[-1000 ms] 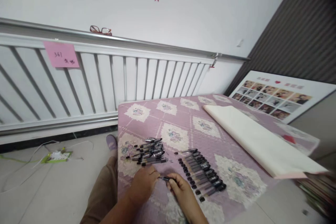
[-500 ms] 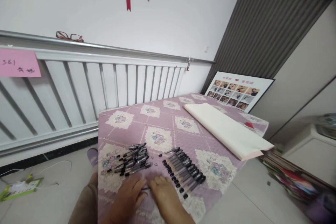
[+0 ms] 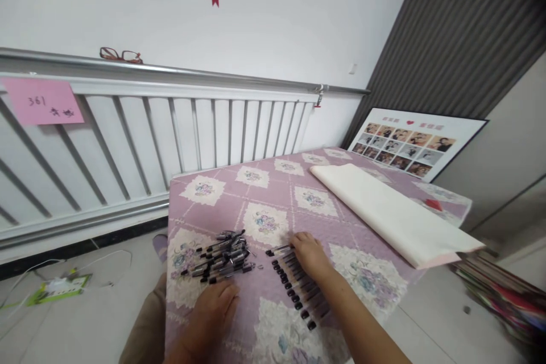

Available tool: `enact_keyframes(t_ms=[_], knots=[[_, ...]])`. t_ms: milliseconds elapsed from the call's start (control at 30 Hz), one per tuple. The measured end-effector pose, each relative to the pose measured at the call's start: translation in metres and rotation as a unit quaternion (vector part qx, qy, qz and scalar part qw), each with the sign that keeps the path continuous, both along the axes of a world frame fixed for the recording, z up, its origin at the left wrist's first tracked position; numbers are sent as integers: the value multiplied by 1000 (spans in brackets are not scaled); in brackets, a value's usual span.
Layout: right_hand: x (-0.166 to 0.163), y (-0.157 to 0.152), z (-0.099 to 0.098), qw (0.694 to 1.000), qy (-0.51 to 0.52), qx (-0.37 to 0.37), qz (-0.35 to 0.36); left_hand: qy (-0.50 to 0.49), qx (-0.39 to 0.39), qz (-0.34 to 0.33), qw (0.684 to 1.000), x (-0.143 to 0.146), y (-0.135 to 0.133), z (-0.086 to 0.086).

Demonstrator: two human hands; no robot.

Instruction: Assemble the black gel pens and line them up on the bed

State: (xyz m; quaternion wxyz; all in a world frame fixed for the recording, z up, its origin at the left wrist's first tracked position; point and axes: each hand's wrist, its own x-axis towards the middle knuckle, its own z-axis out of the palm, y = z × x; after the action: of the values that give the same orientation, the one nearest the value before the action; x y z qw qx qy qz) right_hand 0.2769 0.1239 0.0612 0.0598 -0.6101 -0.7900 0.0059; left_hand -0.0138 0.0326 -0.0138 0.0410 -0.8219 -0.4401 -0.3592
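My left hand (image 3: 215, 307) lies palm down at the near edge of a loose pile of pens (image 3: 224, 256), fingers loosely bent and slightly apart, and nothing shows in it. My right hand (image 3: 309, 253) is over the far end of a row of pens (image 3: 305, 287) with black caps lined up side by side. Its fingers are curled down onto the upper pens and touch them; what lies under the fingertips is hidden. Beneath both groups is a purple flowered tablecloth (image 3: 273, 182).
A folded cream sheet (image 3: 375, 210) lies across the right of the table. Behind it leans a photo board (image 3: 405, 142). A white radiator (image 3: 239, 131) runs along the wall, with glasses (image 3: 121, 56) on the pipe above and a pink note (image 3: 45, 101) on its left.
My hands were together at the near side, with a dark thing between them. My right hand has since moved up and right onto the pen row; the left stays near the pile. The view has shifted.
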Motion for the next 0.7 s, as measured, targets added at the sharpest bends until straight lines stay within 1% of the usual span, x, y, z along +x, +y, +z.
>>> enact_keyframes(t_ms=[200, 267, 333, 433, 500, 567, 633, 700], knots=[[6, 10, -10, 1000, 9, -15, 13, 1, -41, 0, 999, 1, 2, 1], [5, 10, -12, 1000, 7, -6, 11, 0, -44, 4, 999, 1, 2, 0], [-2, 7, -12, 1000, 10, 7, 20, -5, -46, 9, 999, 1, 3, 0], [-29, -2, -13, 997, 32, 10, 67, -11, -53, 24, 998, 1, 5, 0], [-53, -10, -16, 993, 40, 0, 107, -12, -61, 40, 997, 0, 7, 2], [-78, -19, -21, 991, 34, -2, 129, -8, -72, 53, 996, 0, 8, 4], [-97, -27, -25, 992, 16, 5, 121, -6, -81, 63, 995, 0, 9, 6], [-109, -32, -28, 995, -2, 10, 102, -11, -85, 74, 994, 1, 9, 8]])
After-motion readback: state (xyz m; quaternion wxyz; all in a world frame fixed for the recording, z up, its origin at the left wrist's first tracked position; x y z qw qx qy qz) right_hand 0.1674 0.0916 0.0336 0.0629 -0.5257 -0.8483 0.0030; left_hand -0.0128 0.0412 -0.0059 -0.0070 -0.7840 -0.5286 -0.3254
